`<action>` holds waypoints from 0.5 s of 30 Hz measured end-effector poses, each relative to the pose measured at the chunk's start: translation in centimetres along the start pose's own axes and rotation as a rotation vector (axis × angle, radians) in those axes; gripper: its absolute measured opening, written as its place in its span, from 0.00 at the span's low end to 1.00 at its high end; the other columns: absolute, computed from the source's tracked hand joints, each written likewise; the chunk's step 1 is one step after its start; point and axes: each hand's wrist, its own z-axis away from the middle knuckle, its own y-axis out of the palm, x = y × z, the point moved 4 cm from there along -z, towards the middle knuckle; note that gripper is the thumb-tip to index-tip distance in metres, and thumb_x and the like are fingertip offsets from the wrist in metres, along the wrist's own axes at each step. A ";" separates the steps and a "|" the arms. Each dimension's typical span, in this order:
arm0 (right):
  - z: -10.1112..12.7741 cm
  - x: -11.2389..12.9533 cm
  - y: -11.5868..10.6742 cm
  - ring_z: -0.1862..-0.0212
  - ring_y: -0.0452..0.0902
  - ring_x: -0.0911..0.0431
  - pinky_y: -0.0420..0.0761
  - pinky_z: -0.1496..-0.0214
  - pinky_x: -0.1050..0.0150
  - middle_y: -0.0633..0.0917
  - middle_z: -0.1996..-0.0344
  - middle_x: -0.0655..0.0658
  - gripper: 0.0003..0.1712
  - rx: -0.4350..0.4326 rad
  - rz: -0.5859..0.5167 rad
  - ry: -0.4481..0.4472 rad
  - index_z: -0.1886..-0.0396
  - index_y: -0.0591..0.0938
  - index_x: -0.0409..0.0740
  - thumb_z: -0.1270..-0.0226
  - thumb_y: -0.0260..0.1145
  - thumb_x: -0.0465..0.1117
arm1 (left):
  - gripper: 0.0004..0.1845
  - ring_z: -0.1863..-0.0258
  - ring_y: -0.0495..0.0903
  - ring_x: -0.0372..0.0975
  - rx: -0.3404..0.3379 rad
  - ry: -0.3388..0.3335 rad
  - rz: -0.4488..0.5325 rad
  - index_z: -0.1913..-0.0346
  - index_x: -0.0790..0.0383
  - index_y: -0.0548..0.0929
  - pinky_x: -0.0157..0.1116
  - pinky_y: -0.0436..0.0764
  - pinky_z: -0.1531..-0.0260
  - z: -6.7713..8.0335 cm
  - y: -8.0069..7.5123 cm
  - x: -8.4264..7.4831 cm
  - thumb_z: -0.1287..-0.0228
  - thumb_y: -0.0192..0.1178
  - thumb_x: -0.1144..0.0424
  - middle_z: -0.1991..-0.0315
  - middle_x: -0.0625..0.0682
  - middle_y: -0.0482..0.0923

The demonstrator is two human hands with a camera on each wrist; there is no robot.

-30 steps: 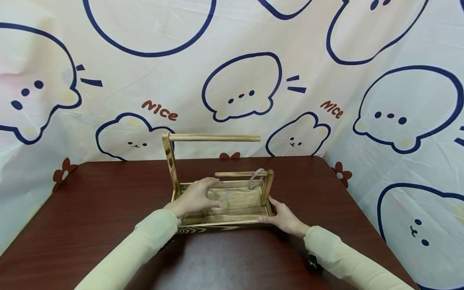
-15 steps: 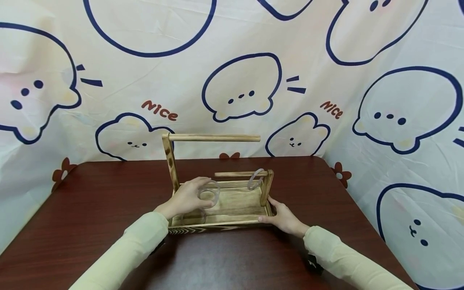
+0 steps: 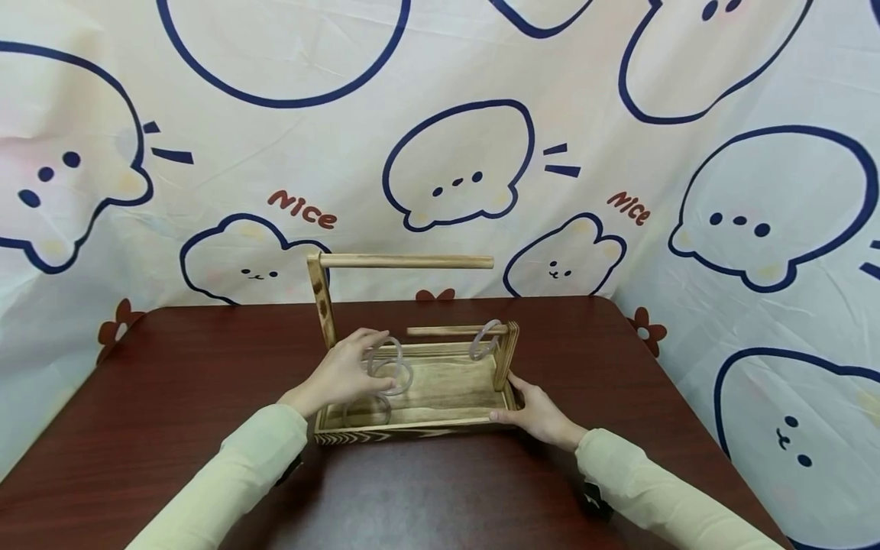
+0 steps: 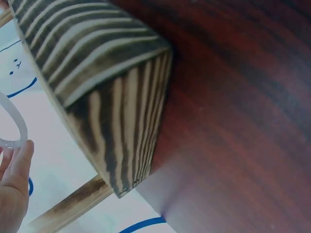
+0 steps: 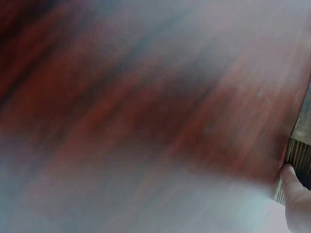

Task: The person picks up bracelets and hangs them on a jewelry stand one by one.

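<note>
Left hand raised clear ring, wooden rack, hung ring

Backdrop: cream cloth, blue cartoon outlines, "Nice" lettering.
Furniture: dark red-brown wood-grain table.
Light: even.

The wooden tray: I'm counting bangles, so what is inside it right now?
One clear bangle lies flat on the wooden tray floor, near the front left. The left hand holds two bangles above, hiding the floor beneath.
</note>
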 end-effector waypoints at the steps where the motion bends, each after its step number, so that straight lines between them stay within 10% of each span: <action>1: 0.0 0.0 0.0 0.30 0.50 0.44 0.59 0.34 0.46 0.56 0.31 0.35 0.54 0.000 0.000 0.001 0.30 0.53 0.33 0.49 0.71 0.49 | 0.44 0.50 0.75 0.45 -0.004 0.001 0.008 0.35 0.59 0.67 0.45 0.76 0.54 0.0 -0.1 0.0 0.57 0.72 0.51 0.45 0.52 0.71; 15: -0.1 -0.3 0.1 0.30 0.49 0.44 0.59 0.34 0.46 0.56 0.31 0.36 0.55 0.002 -0.009 -0.009 0.30 0.52 0.33 0.49 0.71 0.51 | 0.42 0.46 0.73 0.48 -0.001 0.020 0.141 0.34 0.59 0.65 0.45 0.75 0.48 -0.6 -0.8 -0.2 0.53 0.70 0.54 0.44 0.54 0.68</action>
